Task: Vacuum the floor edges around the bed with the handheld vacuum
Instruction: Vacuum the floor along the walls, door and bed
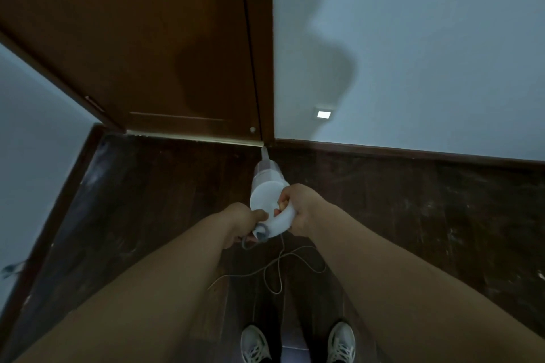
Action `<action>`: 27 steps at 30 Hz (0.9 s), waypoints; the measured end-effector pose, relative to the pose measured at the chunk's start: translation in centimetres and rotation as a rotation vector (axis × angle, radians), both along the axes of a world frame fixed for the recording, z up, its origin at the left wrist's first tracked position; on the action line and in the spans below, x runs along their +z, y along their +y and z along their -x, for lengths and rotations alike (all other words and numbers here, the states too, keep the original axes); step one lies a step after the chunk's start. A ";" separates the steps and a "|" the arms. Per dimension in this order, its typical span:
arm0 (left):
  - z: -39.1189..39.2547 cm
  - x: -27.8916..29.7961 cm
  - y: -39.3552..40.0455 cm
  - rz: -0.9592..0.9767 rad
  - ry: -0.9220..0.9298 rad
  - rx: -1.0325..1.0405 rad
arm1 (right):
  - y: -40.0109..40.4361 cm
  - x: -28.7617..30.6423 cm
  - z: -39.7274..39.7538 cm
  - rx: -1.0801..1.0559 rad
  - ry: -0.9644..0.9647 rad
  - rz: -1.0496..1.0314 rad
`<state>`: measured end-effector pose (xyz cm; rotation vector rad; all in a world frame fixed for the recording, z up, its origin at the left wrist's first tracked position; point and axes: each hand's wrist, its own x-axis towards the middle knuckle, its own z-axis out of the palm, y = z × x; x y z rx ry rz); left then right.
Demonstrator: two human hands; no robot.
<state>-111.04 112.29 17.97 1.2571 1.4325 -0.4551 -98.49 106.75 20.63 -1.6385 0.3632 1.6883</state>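
At centre frame, a white handheld vacuum (269, 185) points its nozzle into the floor corner below a brown door (147, 53). The right hand (303, 207) grasps its curved handle; the left hand (244, 224) clutches the rear end and a grey strap. It looks light, rigid and smooth, best held by the handle, with its thin cord (277, 268) trailing loose.

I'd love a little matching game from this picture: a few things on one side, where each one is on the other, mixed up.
Things:
1. handheld vacuum
2. thin white cord
3. small lit wall panel
4. white sneakers

Places:
A. low on the wall, right of the brown door
B. bottom of the view
C. looped over the dark floor
D. nozzle at the door's bottom corner

Pairs: 1-D, 2-C, 3-A, 4-B
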 end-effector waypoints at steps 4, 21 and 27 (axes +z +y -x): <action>0.5 0.3 -0.6 0.029 -0.010 -0.034 | -0.4 0.7 0.2 0.081 -0.012 0.047; -5.2 5.9 -12.2 0.102 0.051 -0.126 | -13.0 6.7 -4.2 -0.179 0.044 0.117; -7.4 6.3 -15.6 0.100 0.015 -0.101 | -15.9 7.4 -6.4 -0.181 0.086 0.092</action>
